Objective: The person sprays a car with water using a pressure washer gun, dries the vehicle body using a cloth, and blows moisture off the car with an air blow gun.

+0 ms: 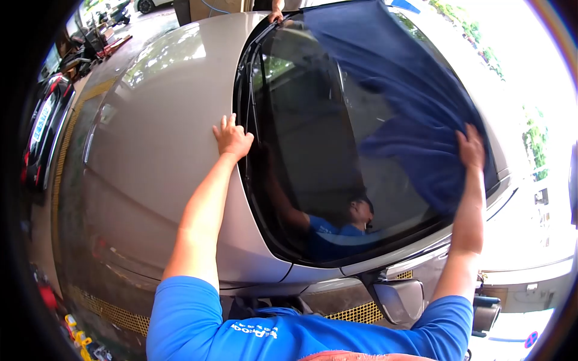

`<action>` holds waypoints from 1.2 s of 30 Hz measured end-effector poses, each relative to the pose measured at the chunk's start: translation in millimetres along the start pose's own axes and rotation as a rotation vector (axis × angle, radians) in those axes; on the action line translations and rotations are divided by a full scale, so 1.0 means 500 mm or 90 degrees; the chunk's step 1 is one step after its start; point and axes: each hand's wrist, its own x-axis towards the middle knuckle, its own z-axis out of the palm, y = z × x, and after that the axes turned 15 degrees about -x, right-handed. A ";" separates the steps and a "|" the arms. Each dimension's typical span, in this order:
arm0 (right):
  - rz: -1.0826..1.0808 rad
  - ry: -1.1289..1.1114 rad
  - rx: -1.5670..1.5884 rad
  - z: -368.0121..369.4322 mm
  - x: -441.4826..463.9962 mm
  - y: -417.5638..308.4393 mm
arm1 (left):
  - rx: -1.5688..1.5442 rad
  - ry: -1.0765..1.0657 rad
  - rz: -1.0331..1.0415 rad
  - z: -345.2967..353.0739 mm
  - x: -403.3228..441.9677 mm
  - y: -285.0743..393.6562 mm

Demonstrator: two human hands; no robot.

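Observation:
My left hand [233, 138] rests on the rear edge of the beige car hood [150, 132], beside the base of the dark windshield [301, 120], fingers spread. Over on the right, my right hand [471, 147] lies with its fingers extended on a dark blue cloth [415, 102]. That cloth is draped in folds over the upper part of the windshield and the roof edge. Black wiper arms [251, 102] run along the windshield base. A person's hand [276, 15], not mine, touches the far corner of the windshield base.
The side mirror [398, 299] sticks out below the near windshield edge. Yellow floor grating [358, 313] shows beside the car. A black car [45, 129] stands at the far left. Yellow items [77, 334] lie at the lower left.

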 end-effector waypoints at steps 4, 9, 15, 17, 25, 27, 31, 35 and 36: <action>-0.128 -0.011 -0.237 0.015 -0.113 0.095 | 0.054 -0.051 -0.010 -0.006 -0.003 0.012; -0.333 -0.209 0.143 -0.211 -0.422 -0.221 | 0.137 -0.071 0.056 0.023 0.001 -0.002; -0.216 -0.179 0.141 -0.122 -0.375 0.024 | 0.171 -0.099 -0.008 0.044 0.014 -0.008; -0.076 -0.070 0.015 -0.101 -0.367 0.111 | 0.137 -0.064 0.008 0.061 0.009 -0.025; -0.086 0.106 0.196 -0.076 -0.535 -0.008 | -0.238 0.180 0.580 0.117 -0.154 0.309; -0.134 0.110 0.246 -0.086 -0.577 -0.010 | -0.341 0.008 0.745 0.089 -0.304 0.547; -0.251 -0.040 0.345 -0.156 -0.725 0.126 | -0.200 -0.187 0.752 0.111 -0.480 0.829; 0.018 -0.147 0.567 -0.124 -1.075 0.415 | -0.135 -0.245 0.654 0.177 -0.492 0.928; 0.163 -0.169 0.649 -0.087 -1.194 0.486 | -0.120 -0.259 0.619 0.173 -0.494 0.943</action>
